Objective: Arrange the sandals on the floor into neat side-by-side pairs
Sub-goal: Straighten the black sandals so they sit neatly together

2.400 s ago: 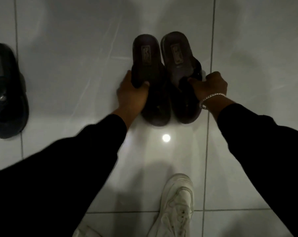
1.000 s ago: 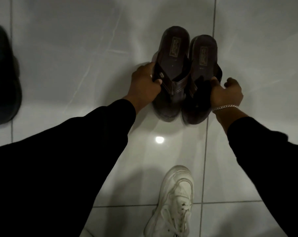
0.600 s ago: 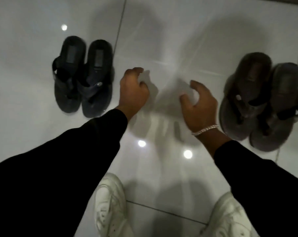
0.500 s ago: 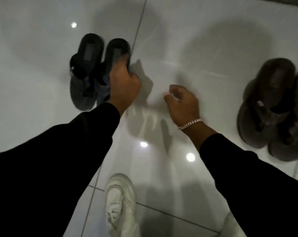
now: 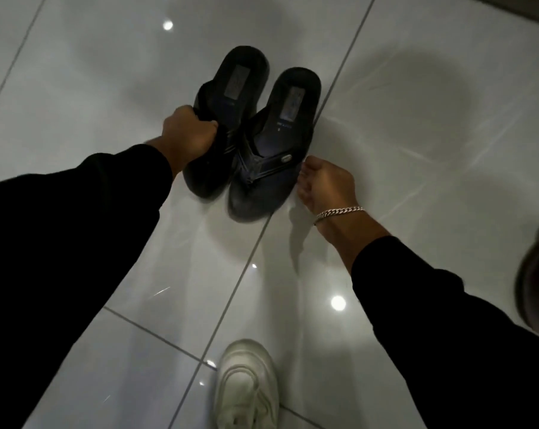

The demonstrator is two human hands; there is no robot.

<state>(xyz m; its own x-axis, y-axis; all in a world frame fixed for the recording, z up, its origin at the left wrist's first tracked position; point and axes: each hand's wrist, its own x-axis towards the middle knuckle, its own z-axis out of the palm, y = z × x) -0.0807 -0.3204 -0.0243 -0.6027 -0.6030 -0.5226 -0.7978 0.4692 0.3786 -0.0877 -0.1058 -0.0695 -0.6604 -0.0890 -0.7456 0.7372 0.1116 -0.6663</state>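
Two black sandals lie side by side on the glossy white tiled floor, toes pointing toward me. My left hand is closed around the strap and edge of the left black sandal, whose heel end sits a little farther back than its mate. The right black sandal lies along a tile joint. My right hand rests against that sandal's outer toe edge, fingers curled, touching it without a clear grasp. A silver bracelet circles that wrist.
A brown sandal pokes in at the right edge. My white sneaker stands on the floor at the bottom centre. A dark wall base runs across the top right corner. Ceiling lights reflect off the tiles.
I have let go of the brown pair, which now sits off to the right. Both hands moved left to the black pair; my left hand has closed on the left black sandal.
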